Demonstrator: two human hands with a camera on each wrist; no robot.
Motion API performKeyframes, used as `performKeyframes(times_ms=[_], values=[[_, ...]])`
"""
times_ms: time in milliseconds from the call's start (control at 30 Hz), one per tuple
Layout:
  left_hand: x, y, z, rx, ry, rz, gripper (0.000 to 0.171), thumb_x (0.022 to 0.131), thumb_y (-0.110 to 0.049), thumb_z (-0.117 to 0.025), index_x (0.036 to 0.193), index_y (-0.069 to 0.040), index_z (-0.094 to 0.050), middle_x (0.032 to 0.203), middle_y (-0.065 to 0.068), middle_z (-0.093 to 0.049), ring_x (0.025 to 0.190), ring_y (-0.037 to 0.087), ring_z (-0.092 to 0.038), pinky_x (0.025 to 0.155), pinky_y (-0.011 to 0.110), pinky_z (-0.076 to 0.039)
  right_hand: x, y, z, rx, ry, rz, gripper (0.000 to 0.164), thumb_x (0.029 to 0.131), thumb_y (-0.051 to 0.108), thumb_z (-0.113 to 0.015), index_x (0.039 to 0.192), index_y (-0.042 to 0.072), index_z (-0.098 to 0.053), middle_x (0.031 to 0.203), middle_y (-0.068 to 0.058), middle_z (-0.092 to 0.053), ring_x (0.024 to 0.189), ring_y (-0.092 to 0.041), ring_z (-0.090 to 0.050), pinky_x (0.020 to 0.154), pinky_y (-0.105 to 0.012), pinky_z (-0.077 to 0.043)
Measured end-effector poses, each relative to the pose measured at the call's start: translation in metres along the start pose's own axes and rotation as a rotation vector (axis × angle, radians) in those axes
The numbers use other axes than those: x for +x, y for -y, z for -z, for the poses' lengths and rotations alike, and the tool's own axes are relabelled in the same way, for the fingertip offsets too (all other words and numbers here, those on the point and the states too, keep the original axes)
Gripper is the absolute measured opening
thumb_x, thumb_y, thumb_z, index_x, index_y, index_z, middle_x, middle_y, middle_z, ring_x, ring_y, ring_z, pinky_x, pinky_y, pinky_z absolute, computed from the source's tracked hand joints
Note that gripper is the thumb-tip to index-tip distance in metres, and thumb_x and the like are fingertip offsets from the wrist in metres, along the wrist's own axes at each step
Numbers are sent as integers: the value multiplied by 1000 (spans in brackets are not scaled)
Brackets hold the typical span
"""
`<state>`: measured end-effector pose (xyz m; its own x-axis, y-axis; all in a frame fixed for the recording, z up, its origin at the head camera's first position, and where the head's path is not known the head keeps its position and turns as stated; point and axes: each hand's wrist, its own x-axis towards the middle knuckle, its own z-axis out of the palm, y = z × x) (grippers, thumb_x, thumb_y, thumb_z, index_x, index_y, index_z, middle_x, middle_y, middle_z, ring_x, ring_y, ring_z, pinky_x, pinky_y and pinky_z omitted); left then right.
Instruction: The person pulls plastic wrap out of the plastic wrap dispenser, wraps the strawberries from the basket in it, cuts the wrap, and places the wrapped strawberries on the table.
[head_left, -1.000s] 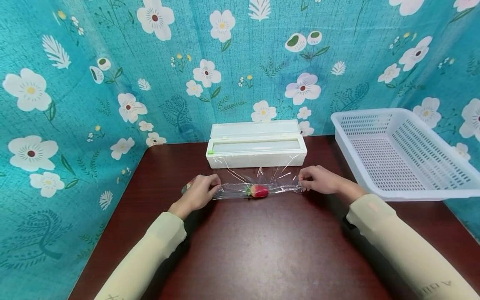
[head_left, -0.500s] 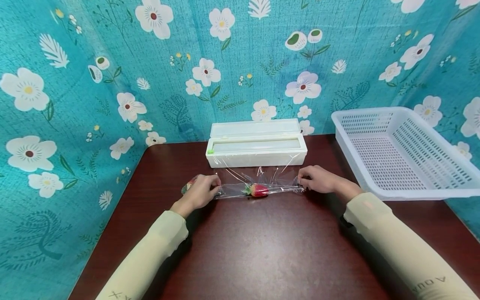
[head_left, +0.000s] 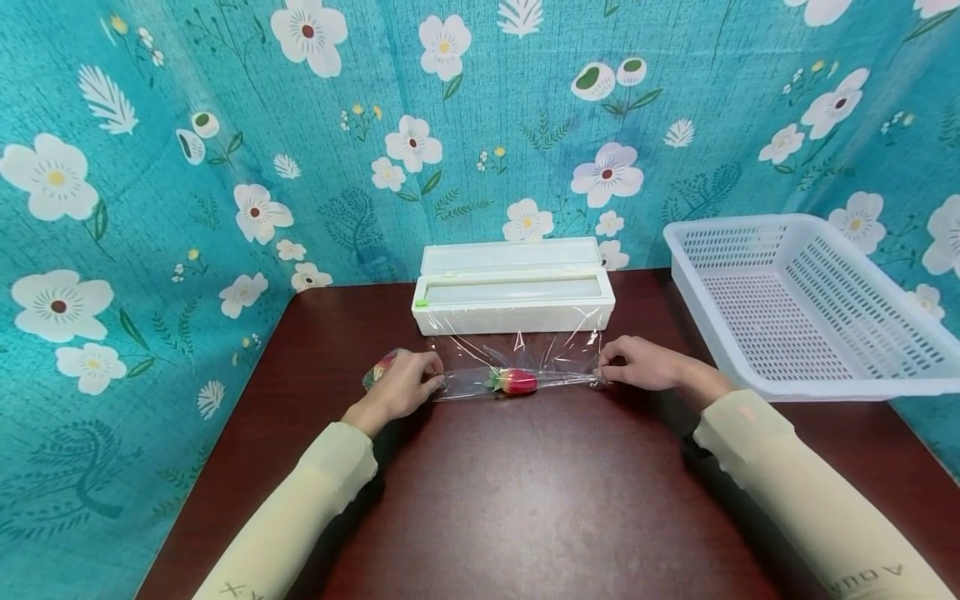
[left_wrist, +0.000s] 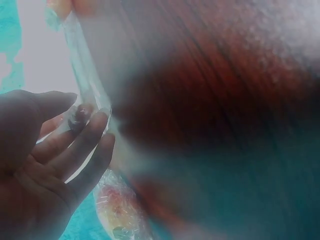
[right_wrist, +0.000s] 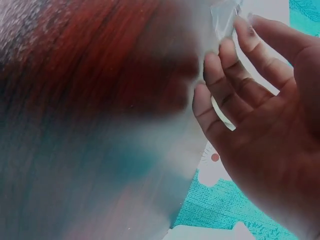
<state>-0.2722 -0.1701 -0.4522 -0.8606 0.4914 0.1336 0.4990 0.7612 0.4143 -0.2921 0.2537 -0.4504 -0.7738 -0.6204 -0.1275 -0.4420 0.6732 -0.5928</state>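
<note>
Clear film (head_left: 467,382) pinched at each end, strawberry (head_left: 517,382) in the middle

In front of you hangs a blue flowered curtain (head_left: 465,100), cut off by the head view's edges. Below it spreads the dark red tabletop (head_left: 540,500), its near edge out of frame; the 2 wrist views blur it. To your right stands a white perforated basket (head_left: 708,333), its rightmost corner cropped. Your pale sleeves (head_left: 300,492) run off the bottom, their lettering incomplete. The white box (head_left: 517,305) sits at the back, lid raised, with film coming down over its front.

Your left hand (head_left: 403,382) grips the film's left end between thumb and fingertips; your right hand (head_left: 643,362) pinches its right end. A film-wrapped bundle (left_wrist: 116,202) is partly covered by your left hand, and glare blurs its red and yellow contents.

The strawberry lies between your 2 hands, leaves to the left, film over it; you cannot tell whether it is fully enclosed.
</note>
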Motion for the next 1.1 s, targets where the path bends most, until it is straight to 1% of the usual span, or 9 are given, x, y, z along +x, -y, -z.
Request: performKeyframes(times_ms=[133,233,367,500,633,767,933,1100], values=[[1,1,-2,-9,-5,-13,7,96,-9,-73,92,-4,-71,82,4,-76,75,11,-65,74,32,-55,3,1,-3,-14,-20,15,17,101,11,-66,85,11,-72,72,7,-56,70,-9,-50,68,-26,-43],[1,2,-3,-21,-7,-14,7,96,-8,-74,92,-3,-71,82,4,-75,74,11,-65,73,32,-55,7,3,-6,-52,-33,24,20,100,10,-66,81,12,-71,70,9,-55,67,-8,-48,65,-25,-41],[2,2,-5,-33,-7,-16,5,94,-5,-75,93,-2,-71,85,7,-77,78,14,-69,76,36,-58,9,5,-9,-94,-43,22,21,99,10,-67,79,14,-70,71,9,-56,67,-8,-48,66,-26,-41],[3,1,-7,-24,0,-14,6,93,-3,-76,94,-4,-70,88,8,-77,82,16,-70,79,38,-59,9,6,-12,-121,-52,23,19,98,10,-68,80,15,-68,71,7,-57,68,-9,-49,66,-28,-42],[3,2,-9,7,9,-11,6,93,-4,-76,94,-5,-70,89,7,-77,84,16,-71,80,39,-59,7,6,-18,-194,-86,40,18,98,12,-70,81,18,-68,73,11,-59,71,-7,-52,67,-30,-45],[3,2,-9,23,9,-9,7,93,-5,-77,94,-5,-70,89,6,-76,85,17,-71,81,39,-59,6,8,-22,-266,-119,45,20,99,15,-70,82,22,-63,73,12,-57,71,-8,-52,64,-31,-45],[4,1,-8,45,-1,7,10,91,-7,-79,96,-5,-71,90,8,-73,87,20,-68,80,40,-58,5,9,-23,-281,-124,29,18,99,15,-70,87,23,-61,73,12,-55,71,-9,-52,63,-32,-44],[2,1,-8,60,-1,28,16,91,-11,-80,102,-5,-71,99,10,-72,94,23,-67,84,42,-58,4,7,-22,-253,-128,27,17,98,14,-71,88,23,-61,70,11,-53,69,-8,-50,62,-31,-43]])
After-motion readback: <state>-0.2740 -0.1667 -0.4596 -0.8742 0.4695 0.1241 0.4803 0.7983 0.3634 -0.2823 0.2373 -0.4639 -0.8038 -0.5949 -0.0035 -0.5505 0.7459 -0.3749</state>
